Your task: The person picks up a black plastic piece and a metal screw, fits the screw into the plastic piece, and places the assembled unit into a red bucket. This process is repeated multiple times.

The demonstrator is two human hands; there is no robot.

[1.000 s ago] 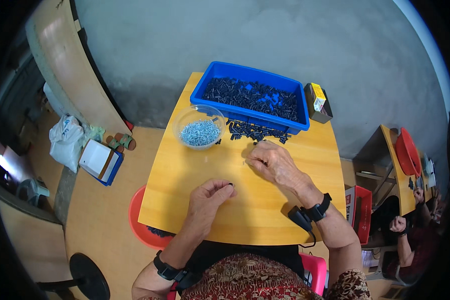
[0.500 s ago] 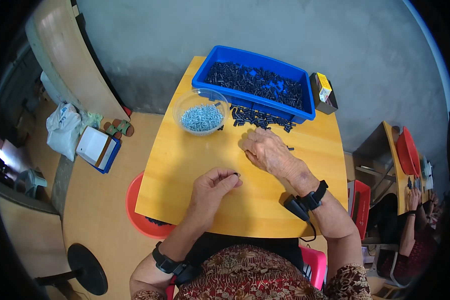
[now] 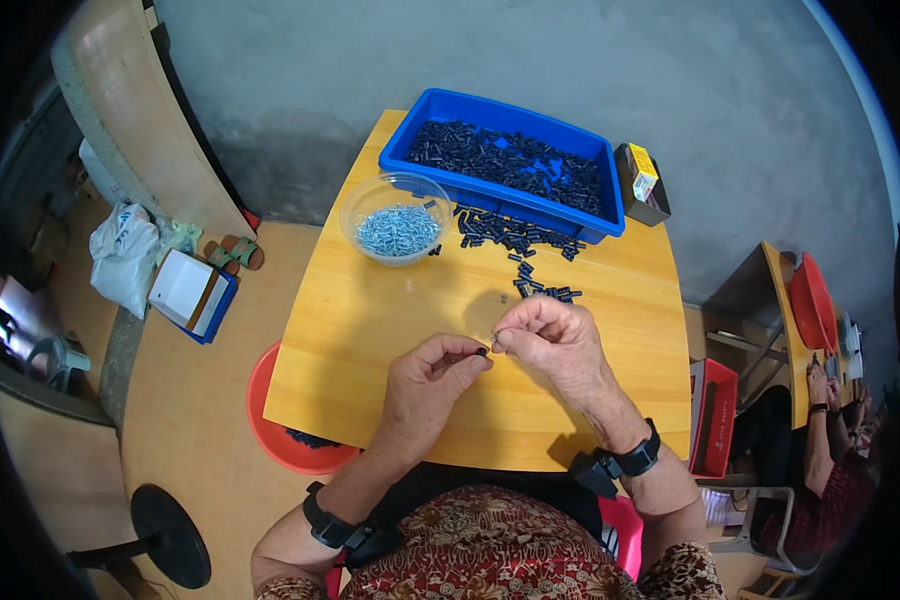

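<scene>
Over the near middle of the table, my two hands are brought close together. My left hand [image 3: 420, 390] pinches a small black tube-like piece [image 3: 482, 351] between thumb and forefinger, mostly covered by the fingers. Just to its right, my right hand [image 3: 562, 350] holds a tiny silvery screw [image 3: 495, 339] in its fingertips, a short gap from the black piece. Beyond the hands lies a small pile of black pieces [image 3: 545, 292]. A clear round bowl [image 3: 353, 236] of silvery screws [image 3: 398, 231] stands at the far left.
A blue tub [image 3: 460, 190] full of black pieces stands at the back, with more black pieces [image 3: 515, 236] along its front. Right of it is a dark box [image 3: 652, 207]. A red basin [image 3: 288, 452] sits below the table's left edge. Another person [image 3: 820, 450] works at the right.
My right hand has drawn back toward my left hand and now holds a screw. A small pile of black pieces shows where it was. My left hand keeps its pinch.
</scene>
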